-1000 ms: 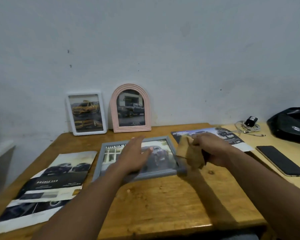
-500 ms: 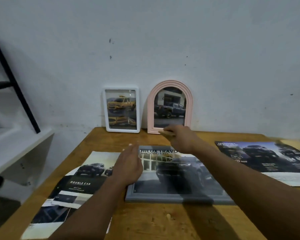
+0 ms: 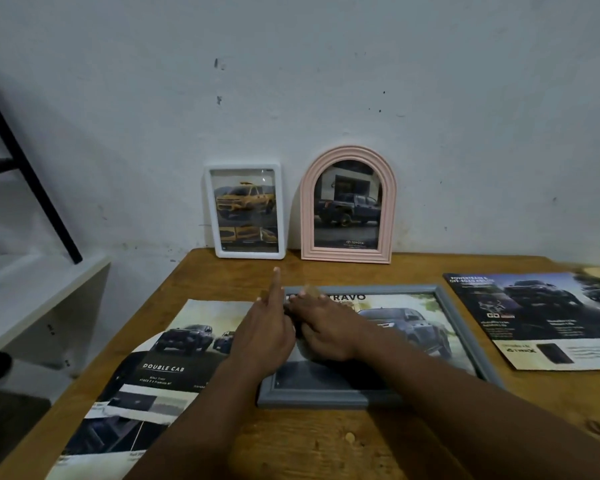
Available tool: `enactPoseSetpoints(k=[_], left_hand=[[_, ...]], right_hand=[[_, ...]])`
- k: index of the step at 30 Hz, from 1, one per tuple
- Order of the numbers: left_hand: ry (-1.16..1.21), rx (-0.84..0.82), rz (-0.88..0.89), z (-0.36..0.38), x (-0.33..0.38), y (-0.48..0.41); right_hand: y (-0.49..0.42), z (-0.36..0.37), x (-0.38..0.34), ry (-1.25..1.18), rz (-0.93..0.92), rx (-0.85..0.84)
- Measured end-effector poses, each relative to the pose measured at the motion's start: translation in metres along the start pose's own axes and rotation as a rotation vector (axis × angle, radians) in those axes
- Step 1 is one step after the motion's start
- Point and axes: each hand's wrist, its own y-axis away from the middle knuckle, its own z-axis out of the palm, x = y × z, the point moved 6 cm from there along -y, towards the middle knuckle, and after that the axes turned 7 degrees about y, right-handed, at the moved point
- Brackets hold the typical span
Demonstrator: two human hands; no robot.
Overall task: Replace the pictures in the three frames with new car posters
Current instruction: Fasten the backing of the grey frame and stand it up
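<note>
**Brace the grey frame, go easy on the glass**

The grey frame [image 3: 319, 398] lies flat in the middle of the desk [image 3: 326, 441], nearer the front edge, with a car poster showing under its glass. The left hand [image 3: 264, 332] rests at the frame's left rail, index finger straight, gripping nothing. The right hand [image 3: 328, 329] lies palm-down near the frame's top-left corner. Something tan blurs at its fingers [image 3: 312, 304], and I cannot tell whether they grip it.

This looks like finishing work on the third frame. Press lightly and hold the left rail so the frame does not slide onto the loose poster [image 3: 174, 358] at the left edge.
</note>
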Motion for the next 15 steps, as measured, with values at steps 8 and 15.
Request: enactPoseSetpoints(k=[8, 15], left_hand=[[-0.116, -0.059, -0.034, 0.005, 0.001, -0.002], [-0.158, -0.065, -0.041, 0.005, 0.0, -0.002]], right_hand=[[0.02, -0.012, 0.024, 0.136, 0.1, 0.014], [0.058, -0.021, 0.067, 0.18, 0.265, -0.005]])
